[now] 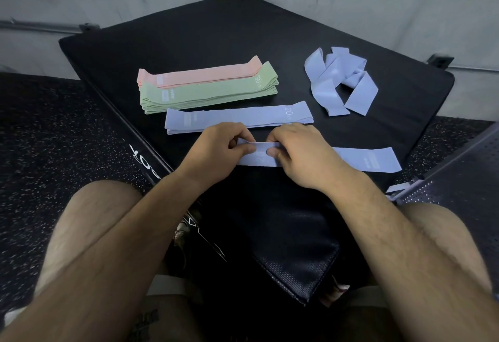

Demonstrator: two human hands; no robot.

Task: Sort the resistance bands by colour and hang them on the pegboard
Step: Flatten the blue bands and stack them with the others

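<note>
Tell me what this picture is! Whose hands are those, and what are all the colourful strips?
There is no machine here, just a person. The camera sits on their head and looks down, so you see what they see. The left hand and right hand both pinch one blue band, a stretchy exercise loop, over a black mat. Farther away lie neat stacks: pink bands, green bands and flat blue bands. To the right is a tangled heap of blue bands, not yet tidied. At the right edge is a dark panel with little holes, probably the pegboard for hanging them.
</note>
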